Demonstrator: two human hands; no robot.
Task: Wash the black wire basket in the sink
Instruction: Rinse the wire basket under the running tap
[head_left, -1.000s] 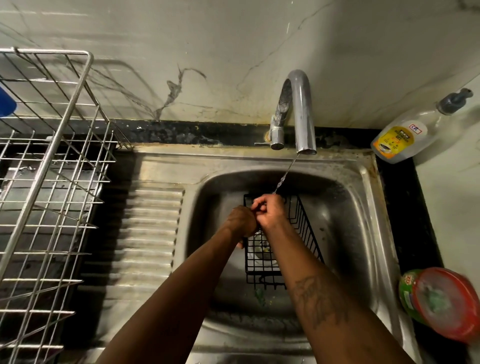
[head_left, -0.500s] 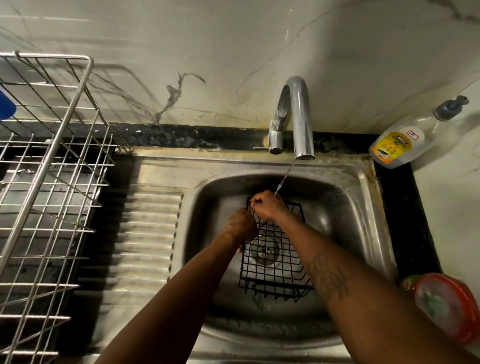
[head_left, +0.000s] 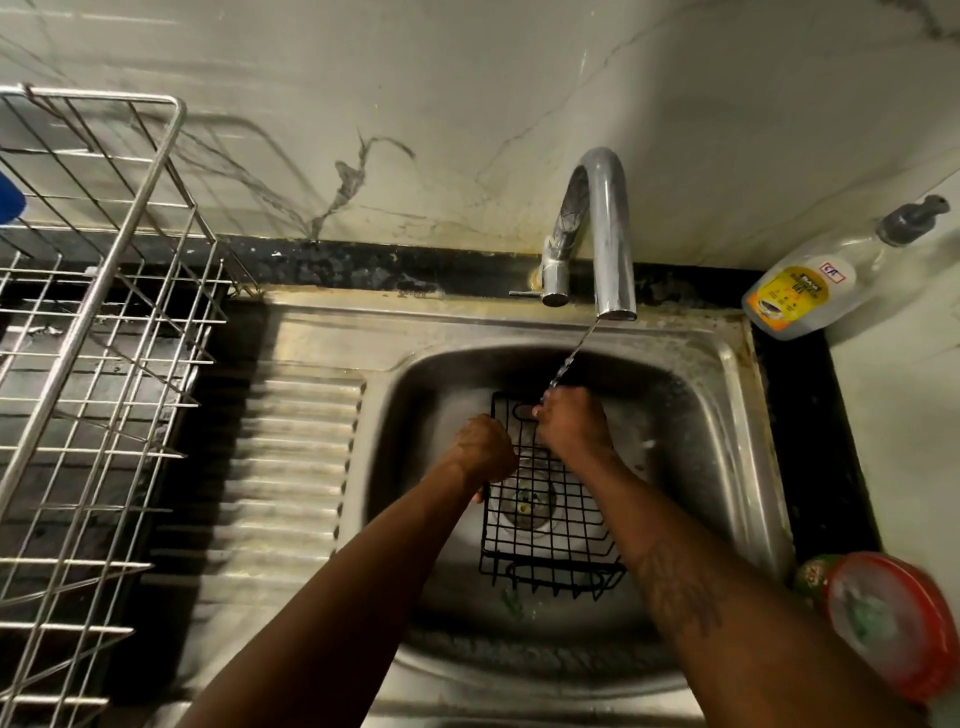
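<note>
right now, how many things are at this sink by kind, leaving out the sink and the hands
wire baskets and racks: 2, the black wire basket and the steel dish rack
pump bottle: 1
red-lidded container: 1
tap: 1
total: 5

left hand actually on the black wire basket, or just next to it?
Touching. The head view shows the left hand with its fingers curled round the left rim wire of the black wire basket, with no gap between them.
</note>
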